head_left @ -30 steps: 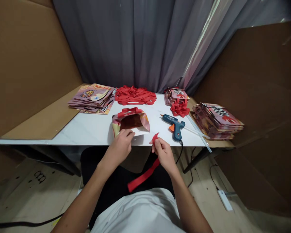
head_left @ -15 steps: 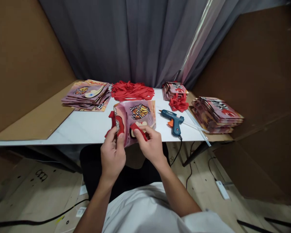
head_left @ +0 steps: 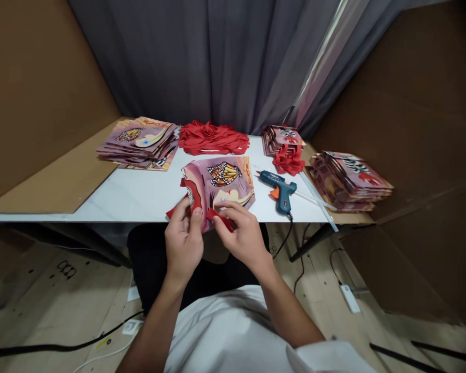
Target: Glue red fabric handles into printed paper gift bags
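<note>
A purple printed paper piece [head_left: 225, 176] with a butterfly picture is held over the front edge of the table, tilted and slightly bent. My left hand [head_left: 184, 241] is closed on its left lower side, thumb in front, where a red patterned part shows. Between the thumb and fingers of my right hand [head_left: 243, 233] is a red ribbon [head_left: 221, 220], pinched against the paper's lower edge. More red ribbon sticks out left of my left fingers. To the right lies a blue hot glue gun [head_left: 277, 187] with an orange trigger, its nozzle pointing left.
At the back are a stack of printed pieces [head_left: 137, 142], a heap of red ribbons [head_left: 213, 139] and a smaller stack with ribbons [head_left: 283, 137]. Another stack [head_left: 349, 178] stands right. Cardboard walls flank the white table [head_left: 112, 199]; the glue gun's cord hangs over its edge.
The paper has turned and flattened, so more of its right side shows. My right hand has moved slightly down with the ribbon, closer to the paper's lower edge. The view has shifted slightly.
</note>
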Motion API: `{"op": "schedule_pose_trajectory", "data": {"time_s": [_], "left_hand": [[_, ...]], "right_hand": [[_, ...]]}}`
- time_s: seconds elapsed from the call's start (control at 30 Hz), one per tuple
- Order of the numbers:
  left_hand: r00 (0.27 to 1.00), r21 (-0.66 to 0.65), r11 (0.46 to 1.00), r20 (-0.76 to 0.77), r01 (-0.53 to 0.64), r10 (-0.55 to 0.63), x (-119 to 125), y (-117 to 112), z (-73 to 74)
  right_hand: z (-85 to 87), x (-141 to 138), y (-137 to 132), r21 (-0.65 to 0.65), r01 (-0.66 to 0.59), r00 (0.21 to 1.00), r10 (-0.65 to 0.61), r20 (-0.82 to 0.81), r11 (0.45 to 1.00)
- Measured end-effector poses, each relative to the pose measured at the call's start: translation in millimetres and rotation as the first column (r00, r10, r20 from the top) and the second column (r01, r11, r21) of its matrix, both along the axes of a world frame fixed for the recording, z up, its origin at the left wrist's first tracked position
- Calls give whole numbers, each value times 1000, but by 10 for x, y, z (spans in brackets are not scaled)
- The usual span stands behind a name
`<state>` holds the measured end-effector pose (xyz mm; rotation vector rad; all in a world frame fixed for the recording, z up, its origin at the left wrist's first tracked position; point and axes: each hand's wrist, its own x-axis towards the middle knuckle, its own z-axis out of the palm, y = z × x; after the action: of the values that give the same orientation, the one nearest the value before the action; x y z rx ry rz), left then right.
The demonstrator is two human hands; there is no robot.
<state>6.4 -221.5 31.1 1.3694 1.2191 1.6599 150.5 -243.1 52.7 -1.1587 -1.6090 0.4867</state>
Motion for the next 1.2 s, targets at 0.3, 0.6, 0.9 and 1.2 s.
{"op": "schedule_pose_trajectory", "data": {"time_s": [0.3, 0.6, 0.9, 1.2], "left_hand": [[1000, 19, 1000, 18, -6, 6, 26, -14, 48], [1000, 15, 1000, 27, -15, 15, 40, -16, 2], [999, 21, 1000, 50, -20, 19, 42, -28, -4], [1000, 11, 1000, 22, 4, -4, 64, -39, 22]], "right_hand": [[-9, 8, -8, 12, 3, 1000, -3, 9, 1000], [-31, -18, -39, 20, 29, 999, -30, 15, 999], [-13, -5, -53, 15, 6, 999, -6, 51, 1000], [19, 52, -67, -45, -3, 996, 7, 88, 999]]}}
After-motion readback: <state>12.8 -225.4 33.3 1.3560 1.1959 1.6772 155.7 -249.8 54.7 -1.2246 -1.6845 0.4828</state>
